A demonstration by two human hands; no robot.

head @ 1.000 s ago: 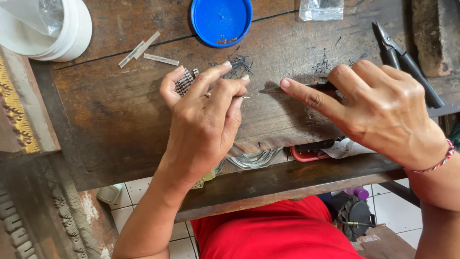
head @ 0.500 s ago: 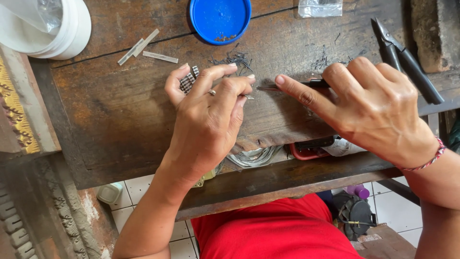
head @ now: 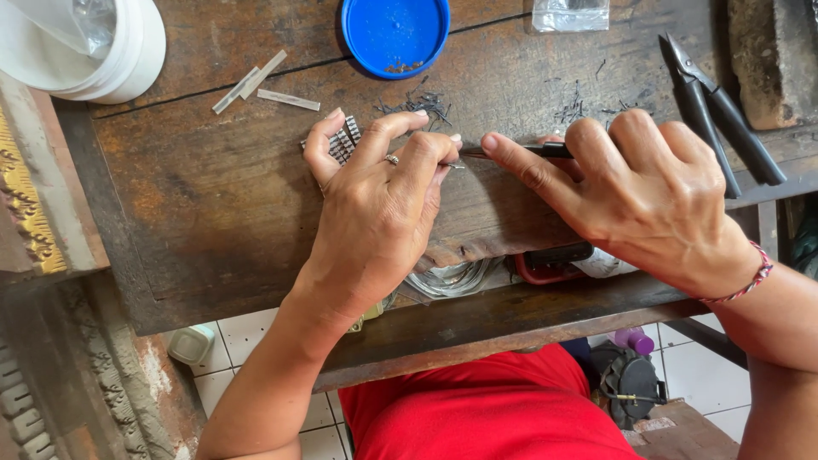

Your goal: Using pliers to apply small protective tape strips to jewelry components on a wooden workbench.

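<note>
My left hand (head: 375, 196) presses down on a small ridged silver metal piece (head: 344, 143) lying on the dark wooden bench (head: 196, 196); thumb and fingers pinch around it, and most of the piece is hidden under the fingers. My right hand (head: 639, 187) grips a thin black-handled tool (head: 545, 151), index finger stretched along it, with the tip pointing left to my left fingertips. A scatter of tiny dark wire bits (head: 417, 104) lies just beyond both hands.
A blue lid (head: 394, 34) holding small bits sits at the top. Black pliers (head: 720, 111) lie at right, three silver strips (head: 260, 85) at upper left, a white tub (head: 85, 43) in the corner, a clear plastic bag (head: 569, 14) at top. Carved gilded wood (head: 30, 213) borders the left.
Both hands have shifted slightly; the right hand's tool tip has drawn in closer to the left fingertips. The metal piece stays put.
</note>
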